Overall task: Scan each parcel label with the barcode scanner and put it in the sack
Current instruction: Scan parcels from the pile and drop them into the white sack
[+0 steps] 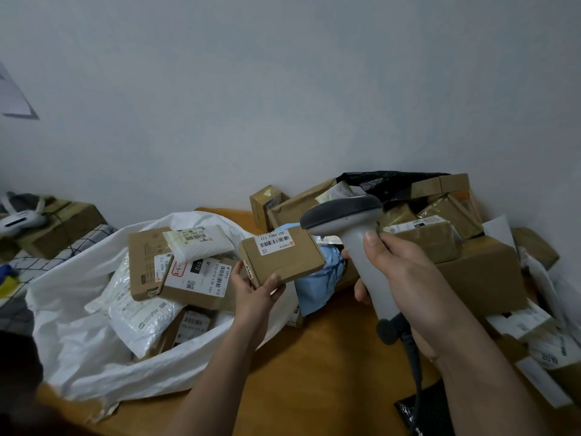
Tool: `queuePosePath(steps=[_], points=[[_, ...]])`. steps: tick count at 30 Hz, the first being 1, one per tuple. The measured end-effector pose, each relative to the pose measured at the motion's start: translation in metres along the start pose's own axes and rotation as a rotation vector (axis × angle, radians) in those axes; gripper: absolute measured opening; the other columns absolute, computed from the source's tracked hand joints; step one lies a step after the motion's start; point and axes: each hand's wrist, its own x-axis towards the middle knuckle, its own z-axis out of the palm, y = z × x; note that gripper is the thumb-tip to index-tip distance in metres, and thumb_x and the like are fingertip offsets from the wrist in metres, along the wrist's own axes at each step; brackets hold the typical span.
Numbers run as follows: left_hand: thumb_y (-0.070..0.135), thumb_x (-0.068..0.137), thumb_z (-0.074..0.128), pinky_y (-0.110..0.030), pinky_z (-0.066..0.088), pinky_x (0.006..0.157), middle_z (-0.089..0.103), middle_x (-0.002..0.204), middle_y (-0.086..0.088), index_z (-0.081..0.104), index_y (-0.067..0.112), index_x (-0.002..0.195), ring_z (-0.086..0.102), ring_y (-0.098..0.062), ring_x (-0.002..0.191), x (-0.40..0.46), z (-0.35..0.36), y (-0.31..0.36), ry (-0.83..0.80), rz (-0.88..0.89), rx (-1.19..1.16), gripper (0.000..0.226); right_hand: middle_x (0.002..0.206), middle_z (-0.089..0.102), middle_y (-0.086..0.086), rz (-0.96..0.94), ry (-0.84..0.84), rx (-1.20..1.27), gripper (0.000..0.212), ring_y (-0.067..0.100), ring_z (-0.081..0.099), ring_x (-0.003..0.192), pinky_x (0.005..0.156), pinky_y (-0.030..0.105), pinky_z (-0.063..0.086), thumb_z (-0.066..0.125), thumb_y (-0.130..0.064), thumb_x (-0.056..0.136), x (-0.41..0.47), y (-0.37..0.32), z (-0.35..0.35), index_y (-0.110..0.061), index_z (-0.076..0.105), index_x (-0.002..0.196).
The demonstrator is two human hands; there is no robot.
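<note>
My left hand (255, 289) grips a small flat cardboard parcel (284, 259) by its near edge, holding it above the sack's right rim. Its white barcode label (274, 241) faces up. My right hand (405, 278) grips the grey handle of the barcode scanner (352, 225), whose dark head sits just right of the parcel and above it. A black cable hangs from the handle's base. The open white sack (78, 341) lies at the left and holds several boxes and white poly mailers.
A heap of brown boxes (471, 272) and a black bag are piled at the right against the wall. A blue poly mailer (320, 281) lies behind the held parcel. The wooden table (308, 379) shows between my arms. More boxes and a white device sit far left.
</note>
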Motion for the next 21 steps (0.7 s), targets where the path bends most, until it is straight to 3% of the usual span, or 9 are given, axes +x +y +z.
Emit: queuePosePath(steps=[5, 8, 10, 12, 15, 18, 21], points=[[0.003, 0.094, 0.059, -0.050, 0.054, 0.093, 0.038, 0.147, -0.007, 0.026, 0.053, 0.140, 0.050, -0.029, 0.126, -0.003, -0.036, 0.015, 0.248, 0.192, -0.016, 0.075, 0.072, 0.062, 0.010, 0.025, -0.060, 0.017, 0.030, 0.003, 0.058, 0.050, 0.055, 0.020, 0.043, 0.038, -0.040, 0.101, 0.002, 0.004, 0.027, -0.020, 0.060, 0.097], [-0.003, 0.091, 0.052, -0.041, 0.059, 0.083, 0.038, 0.146, -0.003, 0.029, 0.046, 0.141, 0.052, -0.026, 0.123, -0.006, -0.067, 0.031, 0.473, 0.266, -0.072, 0.074, 0.079, 0.059, 0.014, 0.049, -0.077, 0.056, 0.029, 0.005, 0.057, 0.050, 0.047, 0.013, 0.043, 0.040, -0.038, 0.102, 0.005, 0.007, 0.046, -0.018, 0.060, 0.098], [-0.005, 0.086, 0.049, -0.039, 0.059, 0.077, 0.046, 0.137, -0.005, 0.035, 0.041, 0.136, 0.056, -0.025, 0.114, -0.007, -0.092, 0.039, 0.573, 0.270, -0.073, 0.070, 0.084, 0.059, 0.018, 0.066, -0.082, 0.047, 0.031, 0.007, 0.058, 0.053, 0.048, 0.016, 0.044, 0.040, -0.040, 0.102, 0.007, 0.009, 0.058, -0.017, 0.060, 0.098], [-0.005, 0.082, 0.047, -0.044, 0.059, 0.076, 0.049, 0.132, -0.008, 0.039, 0.040, 0.130, 0.057, -0.028, 0.110, -0.007, -0.119, 0.045, 0.628, 0.260, -0.053, 0.066, 0.082, 0.058, 0.018, 0.077, -0.094, 0.055, 0.034, 0.007, 0.058, 0.051, 0.047, 0.016, 0.044, 0.040, -0.040, 0.102, 0.007, 0.009, 0.070, -0.014, 0.061, 0.098], [-0.004, 0.083, 0.047, -0.034, 0.057, 0.068, 0.049, 0.133, -0.008, 0.039, 0.032, 0.135, 0.058, -0.026, 0.108, -0.005, -0.155, 0.057, 0.781, 0.330, -0.073, 0.065, 0.078, 0.054, 0.017, 0.096, -0.111, 0.071, 0.034, 0.008, 0.056, 0.051, 0.045, 0.015, 0.045, 0.041, -0.038, 0.102, 0.006, 0.008, 0.086, -0.011, 0.060, 0.095], [-0.001, 0.088, 0.048, -0.025, 0.057, 0.075, 0.042, 0.138, -0.003, 0.031, 0.026, 0.141, 0.054, -0.018, 0.114, -0.001, -0.177, 0.071, 0.946, 0.417, -0.145, 0.063, 0.078, 0.055, 0.017, 0.101, -0.127, 0.037, 0.034, 0.010, 0.057, 0.054, 0.048, 0.016, 0.046, 0.041, -0.039, 0.102, 0.007, 0.008, 0.102, -0.012, 0.060, 0.096], [0.004, 0.093, 0.053, -0.034, 0.055, 0.090, 0.038, 0.141, -0.004, 0.019, 0.025, 0.147, 0.051, -0.019, 0.117, 0.016, -0.199, 0.075, 0.889, 0.286, -0.167, 0.067, 0.076, 0.057, 0.016, 0.115, -0.123, 0.031, 0.033, 0.011, 0.058, 0.055, 0.052, 0.019, 0.047, 0.041, -0.039, 0.102, 0.007, 0.008, 0.116, -0.013, 0.061, 0.096]])
